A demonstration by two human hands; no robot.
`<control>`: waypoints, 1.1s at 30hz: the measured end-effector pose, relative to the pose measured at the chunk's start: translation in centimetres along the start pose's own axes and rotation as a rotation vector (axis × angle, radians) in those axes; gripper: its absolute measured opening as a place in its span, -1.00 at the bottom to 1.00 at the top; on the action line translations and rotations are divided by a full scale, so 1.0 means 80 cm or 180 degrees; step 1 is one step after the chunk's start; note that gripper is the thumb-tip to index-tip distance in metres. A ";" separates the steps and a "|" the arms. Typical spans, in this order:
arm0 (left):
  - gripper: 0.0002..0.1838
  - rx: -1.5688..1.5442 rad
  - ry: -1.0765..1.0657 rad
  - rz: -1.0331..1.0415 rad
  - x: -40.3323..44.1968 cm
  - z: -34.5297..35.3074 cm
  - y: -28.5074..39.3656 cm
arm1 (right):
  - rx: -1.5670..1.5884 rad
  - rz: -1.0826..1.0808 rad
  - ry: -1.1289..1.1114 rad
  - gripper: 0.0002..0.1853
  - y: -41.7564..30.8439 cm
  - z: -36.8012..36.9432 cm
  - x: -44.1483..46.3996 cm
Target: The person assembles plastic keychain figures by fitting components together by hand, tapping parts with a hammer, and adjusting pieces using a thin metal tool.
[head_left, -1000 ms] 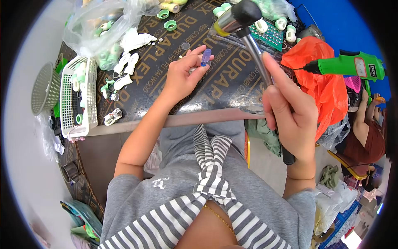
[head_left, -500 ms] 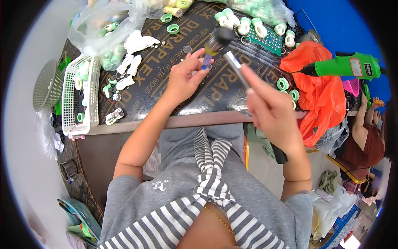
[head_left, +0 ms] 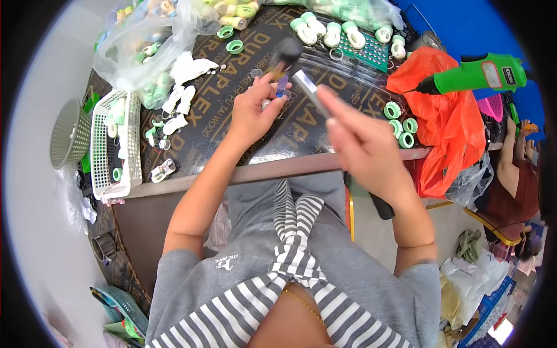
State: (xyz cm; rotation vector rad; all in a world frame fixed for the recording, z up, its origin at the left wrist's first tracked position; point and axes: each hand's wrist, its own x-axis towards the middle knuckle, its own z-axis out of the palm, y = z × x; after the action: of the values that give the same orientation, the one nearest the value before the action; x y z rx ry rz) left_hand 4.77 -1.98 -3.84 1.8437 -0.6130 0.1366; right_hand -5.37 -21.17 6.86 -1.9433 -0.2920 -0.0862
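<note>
My left hand point(head_left: 255, 110) is closed around a small purple-and-blue piece point(head_left: 282, 88), with the fingers pinching it over the dark tabletop; its lower part is partly hidden by them. My right hand point(head_left: 368, 148) grips a hammer point(head_left: 307, 86) by its handle. The hammer's black head is blurred and hangs right above the purple-and-blue piece; whether they touch I cannot tell. Beyond my left hand, small white shoe-shaped pieces point(head_left: 184, 100) lie on the board. A small silvery-and-white piece point(head_left: 163, 170) rests near the table's front edge.
A white basket point(head_left: 103, 168) with mint pieces stands at left, near a plastic bag point(head_left: 130, 72) of parts. Several mint rings point(head_left: 408, 140) lie at right, beside a red plastic bag point(head_left: 458, 124) and a green electric screwdriver point(head_left: 478, 76). Another person point(head_left: 516, 185) sits far right.
My right hand and the hammer have shifted left and slightly up in the view. My left hand keeps hold of the purple-and-blue piece. The whole view has shifted a little.
</note>
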 end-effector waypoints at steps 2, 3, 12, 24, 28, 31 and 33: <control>-0.93 0.0100 0.0017 0.0266 0.001 -0.001 0.000 | -0.0025 0.0230 0.0207 -0.57 -0.013 -0.013 0.001; -0.94 0.0141 0.0005 0.0308 0.000 -0.001 0.001 | -0.0047 0.0278 0.0295 -0.58 -0.012 -0.017 0.001; -0.84 0.0430 -0.0067 0.0170 -0.001 -0.007 0.012 | 0.0315 0.0577 -0.0007 -0.58 0.004 -0.007 -0.004; -0.64 -0.0020 0.0101 -0.0212 0.014 -0.008 0.023 | 0.0617 0.0732 0.0022 -0.58 0.028 0.015 0.008; -0.74 -0.0406 -0.0226 -0.0473 0.015 -0.008 0.016 | 0.0623 0.0714 -0.0019 -0.57 0.028 0.016 0.006; -0.76 -0.0078 -0.0299 -0.0345 0.013 -0.008 0.011 | 0.0661 0.0726 0.0030 -0.58 0.028 0.015 0.005; -0.77 0.0075 -0.0301 -0.0212 0.011 -0.006 0.009 | 0.0689 0.0734 0.0040 -0.58 0.029 0.015 0.004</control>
State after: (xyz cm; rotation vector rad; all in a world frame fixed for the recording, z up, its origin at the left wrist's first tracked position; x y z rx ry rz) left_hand 5.31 -2.01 -2.75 1.8995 -0.6166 0.0126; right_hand -4.59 -20.86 4.41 -1.7473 -0.0641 0.0814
